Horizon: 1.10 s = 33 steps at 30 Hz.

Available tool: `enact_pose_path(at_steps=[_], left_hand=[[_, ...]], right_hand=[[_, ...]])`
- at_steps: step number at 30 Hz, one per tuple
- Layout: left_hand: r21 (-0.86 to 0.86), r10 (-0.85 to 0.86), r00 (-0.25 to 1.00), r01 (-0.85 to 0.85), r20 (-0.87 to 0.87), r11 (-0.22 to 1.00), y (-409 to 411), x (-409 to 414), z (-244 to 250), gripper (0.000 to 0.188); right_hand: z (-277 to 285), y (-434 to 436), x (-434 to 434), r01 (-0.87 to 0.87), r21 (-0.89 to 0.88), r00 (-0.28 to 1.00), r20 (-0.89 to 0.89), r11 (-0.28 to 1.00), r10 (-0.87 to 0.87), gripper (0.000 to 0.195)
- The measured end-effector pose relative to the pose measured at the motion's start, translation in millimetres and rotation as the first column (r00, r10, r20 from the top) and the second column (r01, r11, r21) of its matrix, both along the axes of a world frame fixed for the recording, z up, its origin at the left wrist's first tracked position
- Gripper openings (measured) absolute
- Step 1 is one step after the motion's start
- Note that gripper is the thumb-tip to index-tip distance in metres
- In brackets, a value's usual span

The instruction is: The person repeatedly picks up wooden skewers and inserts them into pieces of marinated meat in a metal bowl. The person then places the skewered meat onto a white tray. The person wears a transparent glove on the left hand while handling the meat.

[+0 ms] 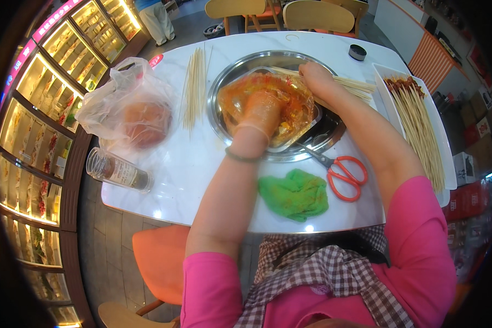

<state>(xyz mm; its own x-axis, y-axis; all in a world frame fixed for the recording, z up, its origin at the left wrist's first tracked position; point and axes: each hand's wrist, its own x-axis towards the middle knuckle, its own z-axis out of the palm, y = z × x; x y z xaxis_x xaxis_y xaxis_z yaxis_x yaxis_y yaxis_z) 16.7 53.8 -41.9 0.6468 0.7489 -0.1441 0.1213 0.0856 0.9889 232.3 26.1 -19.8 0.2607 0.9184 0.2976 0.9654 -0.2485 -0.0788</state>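
Observation:
My left hand (pixel 262 108), in a thin clear plastic glove, reaches into a clear plastic bag (pixel 233 96) of red-orange, oily food. Its fingers are hidden in the contents. The bag sits on a rectangular metal tray (pixel 287 143) within a round stainless steel basin (pixel 218 123). My bare right hand (pixel 315 78) is curled at the bag's upper right edge and appears to grip it. Bamboo skewers (pixel 354 87) lie across the basin's right rim, beneath my right forearm. Red-handled scissors (pixel 346 176) rest with their blades towards the basin, beside a crumpled green cloth (pixel 295 194).
Loose skewers (pixel 194 88) and a white plastic bag (pixel 143 110) with reddish contents lie left of the basin. A clear jar (pixel 121 172) lies tilted near the left edge. At right, a white tray (pixel 447 164) holds skewered meat (pixel 406 87). A small dark-sided container (pixel 357 52) stands behind.

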Motion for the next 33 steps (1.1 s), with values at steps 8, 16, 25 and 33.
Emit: enact_pose_path(at_steps=[8,16,25,33], left_hand=[[0.729,0.045,0.946,0.216,-0.32,0.649,7.8,-2.1,-20.4,0.034],[0.753,0.081,0.954,0.175,-0.29,0.635,5.1,1.9,-18.7,0.029],[0.479,-0.018,0.999,0.032,-0.034,0.877,-11.6,-23.5,20.0,0.021],[-0.284,0.072,0.916,0.047,0.395,0.958,-23.0,-33.9,35.0,0.022]], right_hand=[[3.1,-10.0,-5.5,0.044,0.091,0.998,-0.05,0.995,-0.04,0.016],[27.3,-37.5,-8.8,0.028,0.324,1.0,-0.016,0.946,-0.025,0.012],[72.9,-66.3,-24.8,0.059,0.717,0.958,-0.237,0.695,0.164,0.012],[91.0,-82.9,-37.9,0.118,0.733,0.921,-0.333,0.669,0.203,0.013]])
